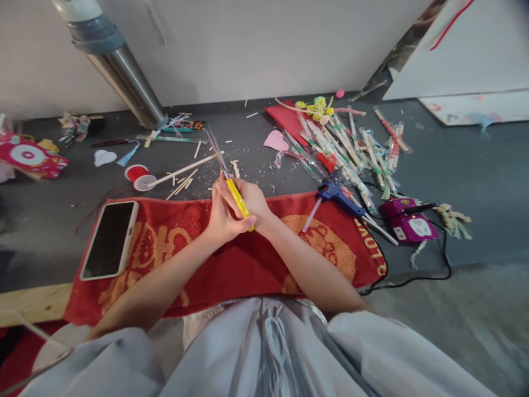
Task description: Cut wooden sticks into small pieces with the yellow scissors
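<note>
My left hand (223,212) and my right hand (253,201) are closed together above the front of a red towel (256,259). Between them is a knife with a yellow handle (237,197) and a narrow metal blade (217,150), which points away to the upper left. My left thumb lies against the lower end of the handle. Several fingers overlap, so part of the grip is hidden. A thin wooden stick (182,171) runs from a spool of red thread (139,176) to beside the blade; whether the two touch, I cannot tell.
Short stick pieces (184,184) and shavings lie beyond my hands. A phone (109,240) rests on the towel's left. To the right are a blue glue gun (341,197), wrapped sticks (343,146) and a purple box (407,220) with a black cord. A steel flask (128,77) stands behind.
</note>
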Demonstrator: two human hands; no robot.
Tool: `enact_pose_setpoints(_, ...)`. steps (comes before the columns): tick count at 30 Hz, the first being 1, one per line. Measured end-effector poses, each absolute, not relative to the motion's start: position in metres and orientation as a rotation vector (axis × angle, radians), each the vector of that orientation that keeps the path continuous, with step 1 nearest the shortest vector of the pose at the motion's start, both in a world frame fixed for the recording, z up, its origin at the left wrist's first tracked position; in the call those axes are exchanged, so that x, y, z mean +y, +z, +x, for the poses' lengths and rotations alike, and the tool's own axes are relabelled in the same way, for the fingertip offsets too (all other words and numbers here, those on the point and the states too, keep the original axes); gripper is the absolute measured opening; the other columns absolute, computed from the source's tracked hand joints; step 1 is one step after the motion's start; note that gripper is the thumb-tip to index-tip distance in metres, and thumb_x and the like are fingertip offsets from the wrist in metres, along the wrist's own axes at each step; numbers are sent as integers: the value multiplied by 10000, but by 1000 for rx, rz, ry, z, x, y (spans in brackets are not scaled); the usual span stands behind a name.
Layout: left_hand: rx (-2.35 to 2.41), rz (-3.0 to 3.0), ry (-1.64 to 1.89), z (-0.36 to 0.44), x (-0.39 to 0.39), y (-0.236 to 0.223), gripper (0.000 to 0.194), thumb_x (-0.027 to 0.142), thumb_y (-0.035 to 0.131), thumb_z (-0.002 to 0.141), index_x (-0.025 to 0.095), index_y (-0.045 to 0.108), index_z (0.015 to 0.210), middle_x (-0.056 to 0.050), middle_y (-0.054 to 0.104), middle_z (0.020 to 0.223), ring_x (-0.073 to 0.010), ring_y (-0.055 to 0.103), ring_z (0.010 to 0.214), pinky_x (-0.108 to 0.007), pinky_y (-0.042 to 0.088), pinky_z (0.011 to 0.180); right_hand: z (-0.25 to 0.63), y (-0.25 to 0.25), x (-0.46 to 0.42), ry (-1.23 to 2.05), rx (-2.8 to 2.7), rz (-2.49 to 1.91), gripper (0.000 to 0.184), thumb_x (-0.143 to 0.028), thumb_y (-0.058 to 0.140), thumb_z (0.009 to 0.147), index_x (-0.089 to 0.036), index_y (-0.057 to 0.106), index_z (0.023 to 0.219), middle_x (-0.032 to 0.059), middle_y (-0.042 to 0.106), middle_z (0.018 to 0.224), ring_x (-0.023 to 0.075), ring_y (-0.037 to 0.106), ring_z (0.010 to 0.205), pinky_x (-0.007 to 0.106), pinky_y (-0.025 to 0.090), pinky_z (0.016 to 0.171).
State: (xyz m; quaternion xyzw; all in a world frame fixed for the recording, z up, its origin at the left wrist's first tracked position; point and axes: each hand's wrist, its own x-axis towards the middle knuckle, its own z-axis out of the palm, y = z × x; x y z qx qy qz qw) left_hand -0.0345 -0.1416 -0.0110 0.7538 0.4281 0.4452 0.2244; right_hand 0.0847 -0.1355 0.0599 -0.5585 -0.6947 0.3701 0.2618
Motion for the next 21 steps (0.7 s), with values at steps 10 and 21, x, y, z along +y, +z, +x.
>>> enact_pose_setpoints(10,1137,2019,1211,-36,-141,-13,1031,691,738,640,248,272,1445,-172,399,1419,-325,384,1377,-496,391,1119,87,61,-139,1069,-1803,-1478,565,-679,367,917,-191,649,953,64,714,876,199,658,795,288,453,695)
enact_pose_setpoints(21,1273,2358,1392,-43,-153,12,665,587,422,906,223,259,1439,-183,396,1392,-318,408,1316,-509,421,1046,98,59,-132,876,-1794,-1628,465,-648,430,905,-209,580,932,48,684,845,211,649,787,296,426,688)
